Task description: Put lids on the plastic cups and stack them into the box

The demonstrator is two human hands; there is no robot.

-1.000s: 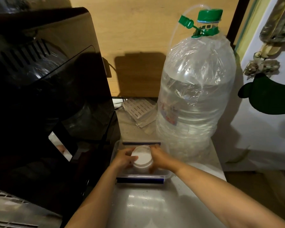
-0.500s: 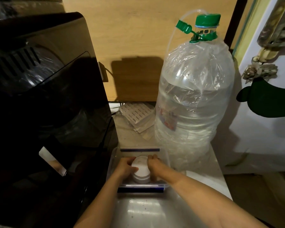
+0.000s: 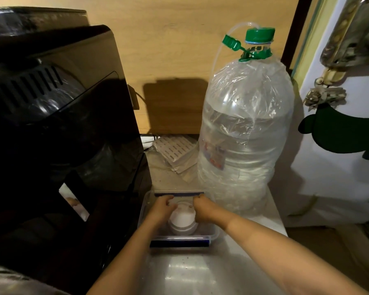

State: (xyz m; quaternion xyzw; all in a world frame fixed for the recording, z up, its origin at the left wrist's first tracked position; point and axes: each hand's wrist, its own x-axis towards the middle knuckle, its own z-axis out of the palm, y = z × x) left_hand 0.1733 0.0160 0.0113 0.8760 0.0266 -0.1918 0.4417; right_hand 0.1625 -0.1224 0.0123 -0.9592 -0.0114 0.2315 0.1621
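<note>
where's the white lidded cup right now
In the head view, the white lidded plastic cup sits low inside the clear plastic box, between both hands, below the big water bottle.

Dim warm light; hard shadows; wide-angle edge distortion.

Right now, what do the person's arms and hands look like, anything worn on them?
Both forearms are bare as far as the frame shows; no sleeve is visible. The left hand and right hand wear no gloves, and I see no watch or bracelet at either wrist. Rings can't be ruled out, since the fingers are small and dimly lit.
</note>
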